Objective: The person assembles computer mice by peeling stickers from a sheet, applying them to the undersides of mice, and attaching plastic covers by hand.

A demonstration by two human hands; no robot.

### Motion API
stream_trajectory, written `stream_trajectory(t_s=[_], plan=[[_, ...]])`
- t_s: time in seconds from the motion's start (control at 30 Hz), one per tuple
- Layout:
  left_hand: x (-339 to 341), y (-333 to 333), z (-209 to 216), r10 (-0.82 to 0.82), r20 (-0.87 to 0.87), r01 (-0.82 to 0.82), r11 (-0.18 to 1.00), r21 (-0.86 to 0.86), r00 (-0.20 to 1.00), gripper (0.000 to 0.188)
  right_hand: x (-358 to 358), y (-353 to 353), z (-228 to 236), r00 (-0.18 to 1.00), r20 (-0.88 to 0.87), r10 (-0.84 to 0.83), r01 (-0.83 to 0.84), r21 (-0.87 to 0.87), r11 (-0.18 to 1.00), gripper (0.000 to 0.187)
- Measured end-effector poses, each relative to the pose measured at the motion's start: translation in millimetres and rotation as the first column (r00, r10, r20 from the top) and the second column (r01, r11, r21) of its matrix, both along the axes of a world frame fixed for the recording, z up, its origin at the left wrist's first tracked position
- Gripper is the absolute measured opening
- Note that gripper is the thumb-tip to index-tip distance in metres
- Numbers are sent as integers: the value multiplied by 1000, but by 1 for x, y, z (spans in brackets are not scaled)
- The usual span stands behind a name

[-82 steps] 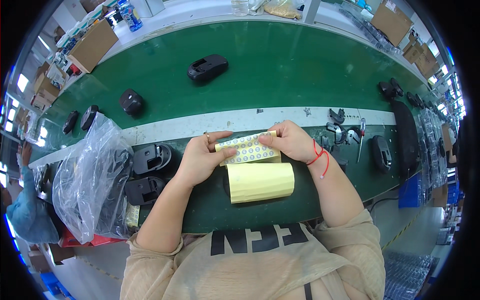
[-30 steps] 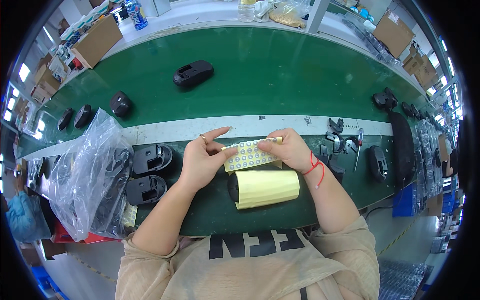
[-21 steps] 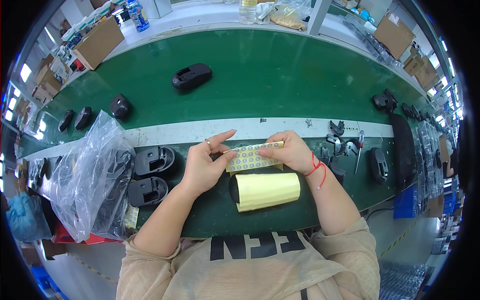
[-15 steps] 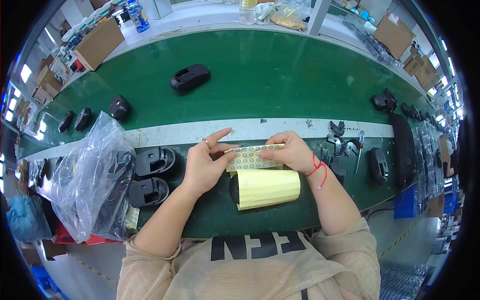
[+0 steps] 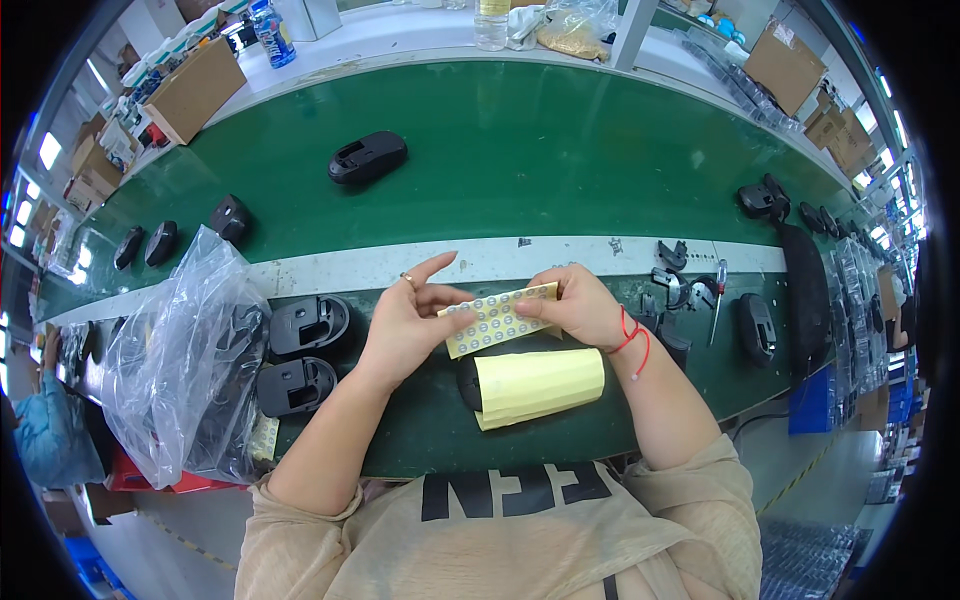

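Plainly, it's labels that this person has in hand: a sticker sheet (image 5: pixel 496 324), pale yellow, with rows of small round grey stickers. Each dot carries a tiny mark, too small to make out from here. The left hand (image 5: pixel 405 325) pinches the sheet's left end, thumb on its face, index finger stretched out beyond; the right hand (image 5: pixel 580 305) pinches the other end between thumb and bent fingers. Just below the sheet, a curved piece of yellow paper (image 5: pixel 540 388) lies over a dark object (image 5: pixel 468 386) on the green bench (image 5: pixel 420 440); I can't tell whether sheet and paper are joined. Another sheet of dots (image 5: pixel 264 438) pokes out beside the plastic bag (image 5: pixel 170 375). Large black lettering (image 5: pixel 435 497) crosses the person's beige shirt (image 5: pixel 400 555), and the bottle (image 5: pixel 273 35) at the back wears a blue label.
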State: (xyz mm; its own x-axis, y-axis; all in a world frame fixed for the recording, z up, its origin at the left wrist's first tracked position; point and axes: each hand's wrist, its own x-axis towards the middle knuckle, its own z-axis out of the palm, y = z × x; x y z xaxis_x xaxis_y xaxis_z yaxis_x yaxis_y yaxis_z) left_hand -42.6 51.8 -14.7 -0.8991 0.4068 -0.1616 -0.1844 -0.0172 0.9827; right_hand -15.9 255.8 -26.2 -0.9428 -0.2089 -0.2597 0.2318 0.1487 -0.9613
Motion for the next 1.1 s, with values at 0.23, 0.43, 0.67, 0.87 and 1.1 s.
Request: stream_trajectory(t_s=[0.23,0.43,0.67,0.87,1.1], plan=[[0,4,-7,-81,-60,69,981,-181,995,57,1,0,0,999,29,29,-30,7,1000,26],[0,2,-12,-104,-130,66,962,-266,986,50,1,-3,-8,999,-46,-26,24,-53,998,30],[-7,-1,-13,-86,-70,70,976,-204,994,51,1,-4,-6,998,-42,-48,42,-135,990,24],[-3,5,-7,-80,-32,75,988,-133,996,59,4,-9,2,1000,-15,-12,11,-88,996,24],[1,7,-7,-51,-162,37,995,-88,985,56,8,-14,8,998,-49,-33,26,-142,989,20]])
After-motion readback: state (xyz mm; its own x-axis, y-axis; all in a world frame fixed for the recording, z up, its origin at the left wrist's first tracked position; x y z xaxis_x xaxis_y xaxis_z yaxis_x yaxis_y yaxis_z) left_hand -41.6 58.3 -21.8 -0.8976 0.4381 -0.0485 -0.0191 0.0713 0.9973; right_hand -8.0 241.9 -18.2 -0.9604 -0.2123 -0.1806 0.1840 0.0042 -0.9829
